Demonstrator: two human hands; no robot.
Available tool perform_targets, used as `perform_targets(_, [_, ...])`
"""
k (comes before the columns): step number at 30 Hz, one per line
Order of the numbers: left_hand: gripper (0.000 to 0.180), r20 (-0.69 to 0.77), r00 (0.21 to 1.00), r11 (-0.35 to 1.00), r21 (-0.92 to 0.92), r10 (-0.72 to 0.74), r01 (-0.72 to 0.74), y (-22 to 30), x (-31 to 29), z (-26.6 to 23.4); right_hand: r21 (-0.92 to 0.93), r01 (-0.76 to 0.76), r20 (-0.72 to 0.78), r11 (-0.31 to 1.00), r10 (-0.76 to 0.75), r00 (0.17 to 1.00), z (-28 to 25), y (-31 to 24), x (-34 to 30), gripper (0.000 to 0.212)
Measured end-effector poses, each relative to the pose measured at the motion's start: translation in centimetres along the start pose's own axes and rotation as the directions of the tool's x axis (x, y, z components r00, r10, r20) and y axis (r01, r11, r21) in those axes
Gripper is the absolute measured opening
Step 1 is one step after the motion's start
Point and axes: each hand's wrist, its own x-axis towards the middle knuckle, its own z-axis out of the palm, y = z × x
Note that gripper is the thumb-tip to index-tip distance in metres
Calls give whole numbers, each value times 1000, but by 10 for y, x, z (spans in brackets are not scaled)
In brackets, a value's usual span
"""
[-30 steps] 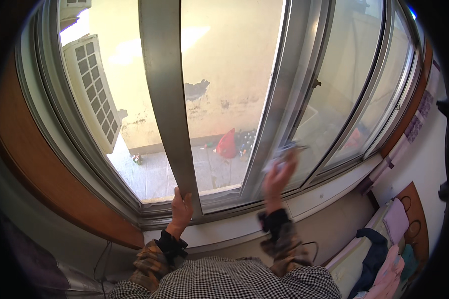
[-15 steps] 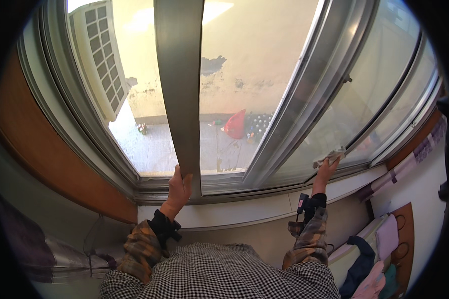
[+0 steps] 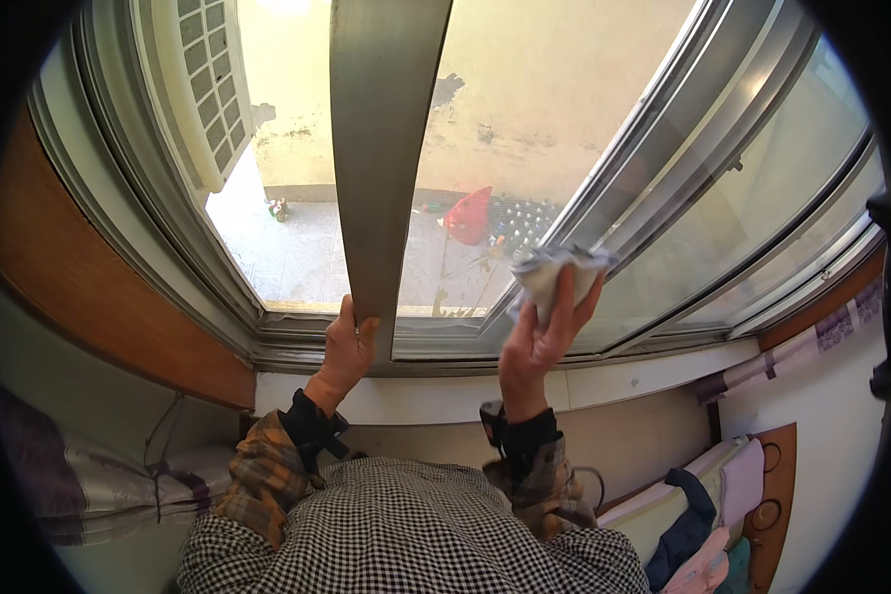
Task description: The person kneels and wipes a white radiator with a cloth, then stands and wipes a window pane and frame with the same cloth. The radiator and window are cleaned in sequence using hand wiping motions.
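A person at a sliding window grips the lower part of an upright metal bar (image 3: pixel 378 178) with the left hand (image 3: pixel 345 351), fingers and thumb closed about its edge, while the right hand (image 3: pixel 540 361) holds a bunched pale cloth (image 3: pixel 554 282) in bent fingers before the window's lower middle; whether the cloth touches the glass (image 3: pixel 733 257) cannot be told. The cloth looks light, soft and easily folded, best held by its gathered middle; the bar appears stiff and smooth, offering its edge to a wrapped hand. The raised frame posts (image 3: pixel 653 158) would likely interrupt any sideways sweep. A white ledge (image 3: pixel 614 384) runs below, with a purple-patterned curtain (image 3: pixel 812 337) and clothes (image 3: pixel 685 525) at right; a red object (image 3: pixel 468 216) lies outside.
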Motion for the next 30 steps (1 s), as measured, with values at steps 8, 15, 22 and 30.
perform_targets(8, [33,-46,998,993,-107,37,-42,-3,1,0,-241,352,335,904,-263,905,78,-2,-116,43])
perform_targets(15, [36,38,999,999,-51,9,-7,-6,3,-4,-239,-36,196,970,85,977,24,92,-175,56])
perform_targets(22, [35,37,999,998,-58,40,-38,-12,2,-2,99,-509,-244,855,517,821,18,96,-96,75])
perform_targets(30, [32,-20,996,995,-53,88,-89,-15,2,2,115,-803,191,584,780,595,115,7,-234,84])
